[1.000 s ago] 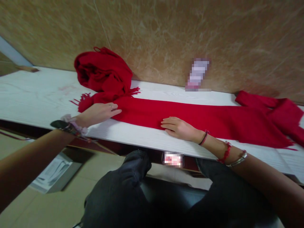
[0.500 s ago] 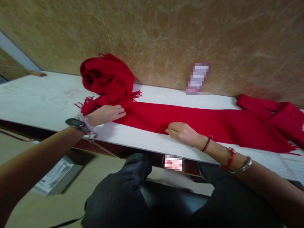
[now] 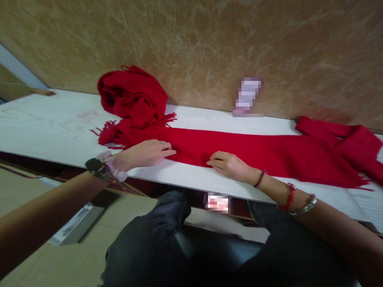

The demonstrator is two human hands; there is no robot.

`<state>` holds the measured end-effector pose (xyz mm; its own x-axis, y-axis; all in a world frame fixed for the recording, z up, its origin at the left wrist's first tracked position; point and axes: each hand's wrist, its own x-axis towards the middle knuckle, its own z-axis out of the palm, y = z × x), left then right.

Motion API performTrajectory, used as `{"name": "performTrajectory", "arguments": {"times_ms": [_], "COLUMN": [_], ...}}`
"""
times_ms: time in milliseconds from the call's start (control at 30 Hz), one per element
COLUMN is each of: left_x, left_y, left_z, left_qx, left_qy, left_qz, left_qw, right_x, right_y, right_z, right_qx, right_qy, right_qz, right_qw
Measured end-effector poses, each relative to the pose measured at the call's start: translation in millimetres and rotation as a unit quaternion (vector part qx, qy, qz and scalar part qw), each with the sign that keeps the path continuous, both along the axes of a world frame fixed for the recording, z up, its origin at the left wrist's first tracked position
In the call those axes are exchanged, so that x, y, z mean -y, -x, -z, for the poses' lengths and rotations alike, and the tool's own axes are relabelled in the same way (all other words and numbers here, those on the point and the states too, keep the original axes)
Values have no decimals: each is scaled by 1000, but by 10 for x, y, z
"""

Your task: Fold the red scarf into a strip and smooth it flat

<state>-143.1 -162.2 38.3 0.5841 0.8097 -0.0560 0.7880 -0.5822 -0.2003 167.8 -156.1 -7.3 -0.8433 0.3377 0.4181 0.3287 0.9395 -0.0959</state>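
A long red scarf point(image 3: 254, 153) with fringed ends lies stretched flat along the white table point(image 3: 44, 127). My left hand point(image 3: 146, 153) rests palm down on the scarf's near edge, fingers together and pointing right. My right hand point(image 3: 229, 164) lies flat on the same near edge, a short way to the right, fingers pointing left. Neither hand grips the cloth. A second red scarf point(image 3: 131, 97) sits bunched in a heap at the back, against the wall, touching the flat scarf's left fringe.
A brown marbled wall point(image 3: 209, 48) runs right behind the table. More red cloth point(image 3: 344, 135) lies folded at the far right. A blurred small object point(image 3: 247, 97) leans on the wall. My dark-trousered knees point(image 3: 167, 239) are under the table edge; a grey box point(image 3: 73, 225) lies on the floor.
My left hand has slid right along the scarf's near edge, from beside the left fringe toward my right hand. My right hand has stayed nearly in place.
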Motion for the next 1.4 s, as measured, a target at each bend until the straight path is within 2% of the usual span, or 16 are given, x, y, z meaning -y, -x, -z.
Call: {"name": "performTrajectory", "arguments": {"times_ms": [100,267,433,600,767,1100,1400], "left_x": [36,85,41,38,59,136,118], "left_y": [-50,37,62,28,-79,-163,-542], "left_z": [23,-58,-141,-49,58,-25,34], "left_qx": [-29,-35,-51,-16,-31,-89,-42], "left_qy": [38,48,45,20,-10,-12,4], "left_qz": [50,57,72,106,100,81,30], "left_qw": [998,997,995,994,995,993,999], "right_x": [-4,14,19,11,15,-8,-35], "right_y": [2,-3,-2,5,13,12,39], "right_z": [10,-14,-36,-41,-55,-11,-13], "right_qx": [-7,6,17,19,19,-8,-6], "right_qy": [5,3,2,9,17,44,27], "right_qz": [3,10,7,-4,-6,7,8], "right_qw": [1000,1000,1000,1000,1000,999,1000]}}
